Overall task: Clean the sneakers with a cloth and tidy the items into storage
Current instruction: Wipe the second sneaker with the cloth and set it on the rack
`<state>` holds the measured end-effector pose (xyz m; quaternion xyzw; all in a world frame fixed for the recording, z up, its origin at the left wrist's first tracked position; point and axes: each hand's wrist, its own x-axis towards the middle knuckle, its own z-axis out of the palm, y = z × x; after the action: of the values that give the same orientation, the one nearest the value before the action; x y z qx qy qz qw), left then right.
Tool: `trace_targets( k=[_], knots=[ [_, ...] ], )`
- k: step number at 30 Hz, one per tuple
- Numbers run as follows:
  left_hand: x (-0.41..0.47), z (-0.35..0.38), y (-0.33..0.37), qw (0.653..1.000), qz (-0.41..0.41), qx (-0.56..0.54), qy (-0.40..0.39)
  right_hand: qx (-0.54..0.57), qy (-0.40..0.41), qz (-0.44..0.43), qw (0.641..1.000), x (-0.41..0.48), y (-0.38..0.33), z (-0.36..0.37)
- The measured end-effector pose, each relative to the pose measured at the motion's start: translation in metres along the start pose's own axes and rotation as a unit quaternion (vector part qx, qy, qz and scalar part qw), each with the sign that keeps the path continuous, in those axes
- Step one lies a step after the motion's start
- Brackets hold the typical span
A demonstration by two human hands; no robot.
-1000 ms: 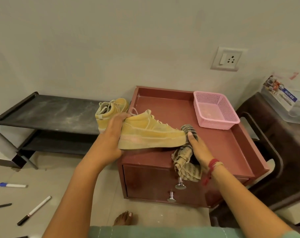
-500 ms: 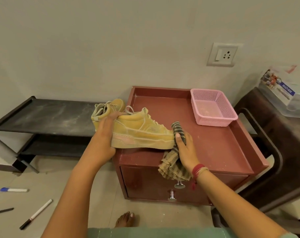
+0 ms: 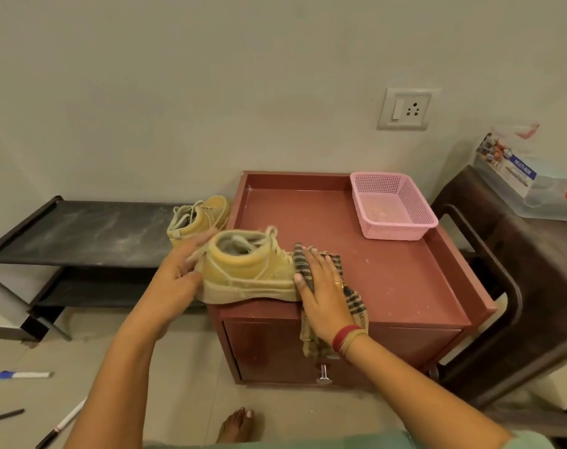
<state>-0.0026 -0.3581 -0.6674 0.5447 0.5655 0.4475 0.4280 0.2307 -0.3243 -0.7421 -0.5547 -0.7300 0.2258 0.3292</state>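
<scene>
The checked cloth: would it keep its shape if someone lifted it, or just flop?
Probably flop: the checked cloth drapes over the cabinet edge and hangs in folds down its front. It looks thin, so likely light. Pushed, it would likely bunch rather than slide whole, as it wrinkles under the right hand against the sneaker.

- Near sneaker (image 3: 243, 273): toe out of sight under the checked cloth (image 3: 356, 299) and the right hand (image 3: 321, 293) pressing it.
- Left hand (image 3: 175, 280): fingertips blurred at the heel.
- Second sneaker (image 3: 198, 218), centre-left: lower edge partly hidden behind that hand.
- Clear box (image 3: 535, 192), right edge: cut off, label print too small to read.
- Black pen (image 3: 6, 415), lower left: cropped by the frame.
</scene>
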Motion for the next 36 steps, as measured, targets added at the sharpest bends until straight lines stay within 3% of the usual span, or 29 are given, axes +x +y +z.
trace_targets(
  k=[3,6,7,9,12,15,16,20,23,26,36],
  knots=[
    [0.001,0.014,0.003,0.988,-0.100,-0.036,0.110,0.152,0.023,0.091,0.984,0.008,0.000,0.001],
    [0.000,0.021,0.000,0.971,-0.179,0.064,0.147,0.354,0.128,0.218,0.900,0.022,-0.011,-0.010],
    [-0.002,0.022,0.001,0.966,-0.191,0.094,0.146,0.391,0.165,0.242,0.872,0.026,-0.013,-0.016],
    [-0.005,0.025,0.004,0.965,-0.190,0.091,0.154,0.408,0.206,0.257,0.851,0.031,-0.015,-0.026],
    [-0.006,0.023,0.008,0.974,-0.135,0.073,0.165,0.370,0.205,0.197,0.885,0.036,-0.020,-0.040],
    [-0.008,0.022,0.016,0.987,0.014,0.092,0.130,0.163,0.173,0.062,0.969,0.037,-0.029,-0.057],
    [-0.009,0.023,0.019,0.988,0.061,0.102,0.103,0.094,0.168,0.017,0.981,0.036,-0.033,-0.061],
    [-0.012,0.031,0.026,0.980,0.148,0.127,0.040,0.007,0.111,-0.114,0.987,0.023,-0.077,-0.066],
    [-0.012,0.036,0.026,0.968,0.196,0.154,0.025,-0.068,-0.033,-0.203,0.976,0.017,-0.099,-0.058],
    [-0.014,0.034,0.026,0.963,0.212,0.164,0.022,-0.055,-0.095,-0.208,0.972,0.021,-0.099,-0.053],
    [-0.008,0.027,0.016,0.951,0.203,0.222,0.065,0.020,-0.066,-0.056,0.996,0.022,-0.037,-0.043]
  ],
)
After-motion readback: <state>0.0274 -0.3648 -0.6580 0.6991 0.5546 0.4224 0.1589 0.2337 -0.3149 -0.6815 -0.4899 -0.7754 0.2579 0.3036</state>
